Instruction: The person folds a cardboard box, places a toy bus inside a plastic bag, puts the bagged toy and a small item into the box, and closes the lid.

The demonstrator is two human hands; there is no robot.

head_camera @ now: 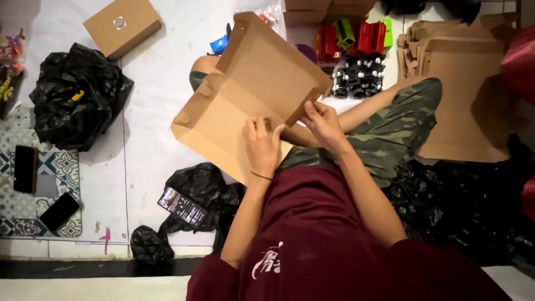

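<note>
Left hand (pixel 262 142) lies flat with its fingers spread on the brown cardboard sheet (pixel 245 95), pressing the lower panel. Right hand (pixel 322 124) pinches the edge of a folded flap. This half-folded sheet is tilted above the person's lap, over the white floor (pixel 150 83).
</note>
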